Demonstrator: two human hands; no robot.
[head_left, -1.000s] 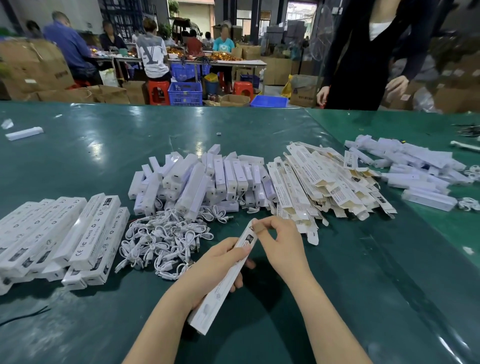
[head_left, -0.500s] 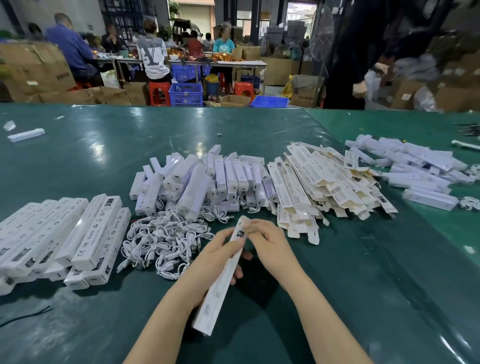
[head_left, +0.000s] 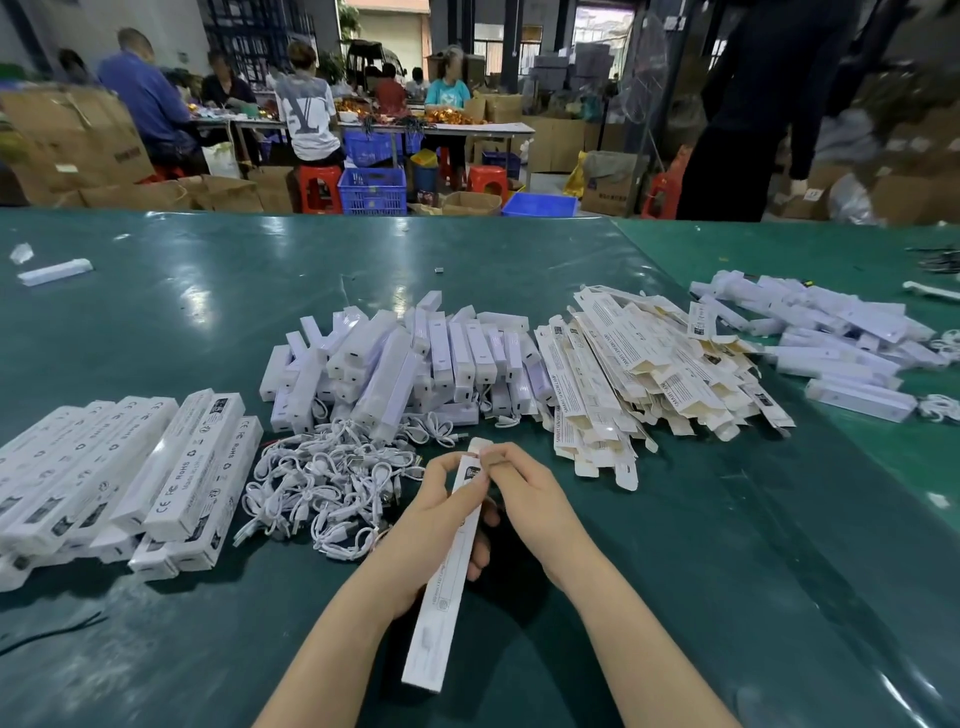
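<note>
Green matting covers the table (head_left: 675, 597), and above its near edge, about midway along, I have the long white box (head_left: 435, 623) lifted off the surface. It slants from low by my wrists up and away from me.

My left hand (head_left: 415, 525) wraps its upper half, fingers curled round from underneath and thumb on the printed face. My right hand (head_left: 524, 493) pinches the far end between thumb and forefinger, right on the end flap (head_left: 480, 448). The fingers cover the seam, so I cannot tell whether the flap is fully tucked.

I read this as the closing step on one box. The next move calls for pushing that flap home until it sits flush, with the left hand bracing the box so it does not buckle. Then the box should go down with the packed boxes (head_left: 130, 478), which lie in rows toward the left edge.

Just left of my hands lies a tangle of white cables (head_left: 332, 483). Behind it is a heap of bare white bars (head_left: 395, 364). Right of those, flat unfolded cartons (head_left: 639, 374) fan out toward the middle of the table, and another loose pile (head_left: 831, 332) sits near the right edge. I expect the next round draws from those three.
</note>
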